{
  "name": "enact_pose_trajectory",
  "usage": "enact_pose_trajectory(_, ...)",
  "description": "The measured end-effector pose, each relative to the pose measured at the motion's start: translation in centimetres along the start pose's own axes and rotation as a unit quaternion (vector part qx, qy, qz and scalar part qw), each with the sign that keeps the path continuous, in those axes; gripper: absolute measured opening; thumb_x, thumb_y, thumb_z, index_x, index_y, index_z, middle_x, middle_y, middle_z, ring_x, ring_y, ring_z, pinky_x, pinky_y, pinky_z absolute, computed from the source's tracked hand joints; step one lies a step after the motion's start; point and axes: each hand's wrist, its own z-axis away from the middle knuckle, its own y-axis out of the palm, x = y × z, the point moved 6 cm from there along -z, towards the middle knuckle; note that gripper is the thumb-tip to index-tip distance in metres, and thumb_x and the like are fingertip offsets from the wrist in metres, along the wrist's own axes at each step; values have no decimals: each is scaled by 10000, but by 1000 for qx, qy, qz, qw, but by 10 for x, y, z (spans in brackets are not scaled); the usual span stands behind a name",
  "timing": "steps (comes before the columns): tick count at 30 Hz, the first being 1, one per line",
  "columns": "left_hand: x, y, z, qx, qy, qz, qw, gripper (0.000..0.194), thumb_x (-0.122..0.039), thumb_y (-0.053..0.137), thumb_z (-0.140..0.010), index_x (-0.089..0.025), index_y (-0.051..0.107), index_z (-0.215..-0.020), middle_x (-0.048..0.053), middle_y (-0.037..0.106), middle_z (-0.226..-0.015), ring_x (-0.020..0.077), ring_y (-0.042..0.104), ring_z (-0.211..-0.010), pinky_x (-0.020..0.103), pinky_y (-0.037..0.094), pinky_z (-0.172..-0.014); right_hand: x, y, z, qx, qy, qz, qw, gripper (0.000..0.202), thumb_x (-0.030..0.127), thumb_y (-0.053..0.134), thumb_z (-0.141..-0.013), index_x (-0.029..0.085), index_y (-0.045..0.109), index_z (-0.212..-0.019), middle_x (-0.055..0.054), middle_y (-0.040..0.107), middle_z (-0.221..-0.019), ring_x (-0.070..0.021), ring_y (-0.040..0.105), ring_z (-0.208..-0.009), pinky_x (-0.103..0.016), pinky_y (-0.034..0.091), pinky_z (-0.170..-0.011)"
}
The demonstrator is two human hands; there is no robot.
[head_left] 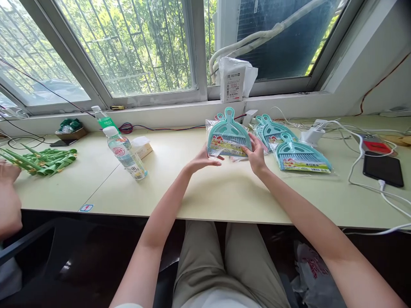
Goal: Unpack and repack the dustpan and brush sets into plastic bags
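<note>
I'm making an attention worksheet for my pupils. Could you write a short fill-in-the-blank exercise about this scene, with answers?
1. The right hand grips a dustpan set wrapped in clear ____.
2. The label on the rear bottle is coloured ____.
3. The cable plugged into the black phone is coloured ____.

Missing words: plastic; green; white.

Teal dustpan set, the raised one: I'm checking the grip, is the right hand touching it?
Touching. The head view shows the thumb of the right hand on the front of the dustpan set.
</note>
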Motion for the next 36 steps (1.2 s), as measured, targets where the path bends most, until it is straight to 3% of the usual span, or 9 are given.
enact_pose_trajectory(6, 15, -22, -8, -269, -12, 34, 962, 488, -410, 802, -658, -161, 623, -1037, 62, 709, -872, 164, 673, -603, 317, 549, -639, 17, 16, 9, 39, -43, 51, 997, 669, 427, 767, -718, 302, 508, -1322, -69, 599, -1332, -230, 581, -1192, -406, 497, -997)
enact_pose_trajectory(10, 15, -83, -22, -378, -51, 30, 924, 357, -331, 763, -685, -143, 627, -956, 22, 678, -718, 125, 633, -516, 268, 498, -592, 20, 4, -5, 52, -86, 179, 979, 465, 512, 544, -883, 304, 521, -1299, -54, 599, -1333, -223, 581, -1149, -433, 445, -1028)
enact_pose_trajectory(15, 12, -170, -23, -451, -110, -130, 876, 316, -322, 628, -839, -170, 596, -1114, 23, 702, -823, 143, 705, -751, 253, 486, -712, -2, -55, -37, -67, -87, 463, 880, 355, 302, 505, -863, 170, 603, -1178, -170, 598, -1262, -325, 484, -1235, -505, 352, -1078)
enact_pose_trajectory(19, 17, -193, -6, -475, -191, -377, 772, 505, -326, 697, -773, -99, 573, -1207, 225, 606, -1280, 370, 518, -1254, 501, 422, -950, -23, -72, -44, -49, -20, 574, 817, 419, 203, 500, -832, 90, 585, -1227, -233, 514, -1352, -358, 448, -1272, -506, 384, -1042)
enact_pose_trajectory(23, 9, -170, -12, -443, -82, -560, 696, 599, -221, 542, -878, -92, 361, -1434, 248, 200, -1593, 361, 143, -1482, 628, 185, -1108, -19, -62, -39, -24, -46, 636, 770, 299, 238, 546, -841, 115, 656, -1091, -226, 406, -1460, -406, 314, -1369, -562, 363, -1038)
enact_pose_trajectory(26, 6, -141, -25, -396, -17, -622, 675, 504, -186, 478, -905, -120, 414, -1401, 208, 244, -1586, 332, 146, -1489, 583, 114, -1157, -16, -58, -38, -23, -77, 640, 764, 280, 244, 552, -858, 117, 646, -1089, -233, 380, -1476, -408, 287, -1380, -598, 330, -1040)
enact_pose_trajectory(28, 11, -118, -35, -348, -13, -612, 711, 367, -233, 433, -936, -136, 545, -1272, 194, 437, -1475, 330, 339, -1405, 524, 214, -1140, -16, -59, -40, -29, -88, 628, 773, 276, 256, 562, -866, 124, 638, -1096, -229, 383, -1475, -398, 278, -1387, -621, 291, -1058)
enact_pose_trajectory(31, 42, -72, -49, -198, -98, -519, 826, 384, -402, 378, -967, -157, 674, -963, 133, 714, -960, 276, 639, -996, 411, 436, -942, -21, -59, -42, -26, -80, 605, 792, 203, 270, 601, -846, 157, 667, -1001, -193, 397, -1479, -382, 255, -1414, -654, 212, -1101)
enact_pose_trajectory(36, 68, -8, -50, -122, -109, -364, 917, 434, -523, 430, -929, -167, 661, -835, 62, 722, -794, 170, 632, -686, 296, 482, -719, -38, -32, -31, 96, -32, 535, 839, 60, 218, 614, -793, 199, 663, -765, -128, 505, -1422, -354, 360, -1391, -709, 85, -1134)
